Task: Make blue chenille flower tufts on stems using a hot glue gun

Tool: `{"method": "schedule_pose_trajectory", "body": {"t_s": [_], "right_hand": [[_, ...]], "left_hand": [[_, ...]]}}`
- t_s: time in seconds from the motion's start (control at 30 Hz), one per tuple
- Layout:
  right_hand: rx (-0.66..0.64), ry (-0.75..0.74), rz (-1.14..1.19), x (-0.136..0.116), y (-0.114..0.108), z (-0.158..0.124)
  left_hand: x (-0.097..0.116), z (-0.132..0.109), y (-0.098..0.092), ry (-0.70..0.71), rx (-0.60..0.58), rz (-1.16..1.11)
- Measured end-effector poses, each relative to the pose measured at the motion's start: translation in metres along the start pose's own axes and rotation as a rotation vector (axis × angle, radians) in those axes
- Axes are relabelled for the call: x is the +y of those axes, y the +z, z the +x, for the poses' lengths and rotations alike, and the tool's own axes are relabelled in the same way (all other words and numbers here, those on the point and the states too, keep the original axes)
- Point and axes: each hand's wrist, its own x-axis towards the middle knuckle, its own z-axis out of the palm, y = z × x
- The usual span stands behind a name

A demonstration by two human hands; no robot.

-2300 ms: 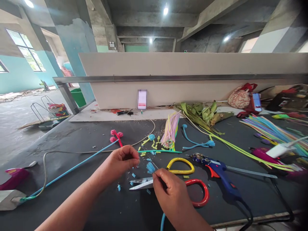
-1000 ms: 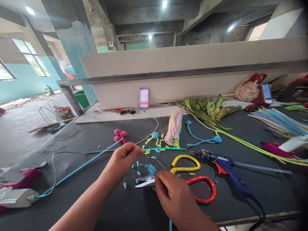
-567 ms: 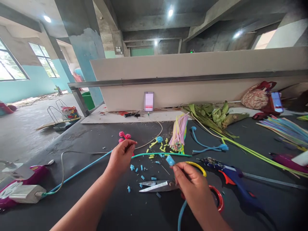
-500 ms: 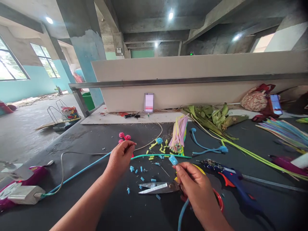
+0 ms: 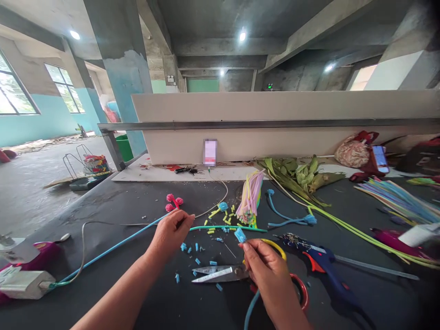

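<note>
My left hand hovers over the table's middle, thumb and fingertips pinched together; whatever they hold is too small to make out. Between the thumb and fingers of my right hand is a blue pipe cleaner, its fuzzy tip pointing up and its stem hanging below. Under that hand lie scissors with red and yellow handles, blades slightly apart and pointing left. Short blue cut pieces are scattered left of the blades. Beyond the left hand lies a pink pipe-cleaner piece with round fuzzy heads.
A blue glue gun lies to the right. Farther back are a pink and yellow pipe-cleaner bundle, blue-headed stems, leaves and a propped phone. Cables lead to a power strip at left.
The view has shifted slightly, so the table things appear lower and farther left. Both hands keep their grips, with the blue pipe cleaner still in the right one.
</note>
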Motion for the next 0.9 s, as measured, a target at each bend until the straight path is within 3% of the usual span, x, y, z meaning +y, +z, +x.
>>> {"method": "schedule_pose_trajectory", "body": {"t_s": [0.1, 0.23, 0.33, 0.4, 0.5, 0.73, 0.83, 0.9], "right_hand": [[-0.052, 0.065, 0.1, -0.007, 0.002, -0.005], [-0.237, 0.209, 0.431, -0.022, 0.011, -0.017], [-0.326, 0.304, 0.609, -0.028, 0.02, -0.024], [-0.361, 0.331, 0.647, -0.028, 0.024, -0.027], [-0.398, 0.358, 0.613, -0.024, 0.029, -0.029], [-0.412, 0.303, 0.357, -0.025, 0.035, -0.036], [-0.412, 0.268, 0.228, -0.036, 0.029, -0.035], [-0.292, 0.126, 0.053, -0.046, 0.022, -0.03]], "left_hand": [[0.014, -0.01, 0.011, 0.039, -0.089, -0.139], [0.037, -0.026, 0.027, -0.022, -0.265, -0.409], [0.045, -0.032, 0.029, -0.132, -0.355, -0.652], [0.046, -0.032, 0.026, -0.11, -0.423, -0.756], [0.046, -0.032, 0.02, -0.079, -0.484, -0.818], [0.046, -0.038, 0.024, -0.348, -0.672, -1.199], [0.044, -0.035, 0.021, -0.449, -0.587, -1.327], [0.044, -0.033, 0.017, -0.492, -0.531, -1.37]]}}
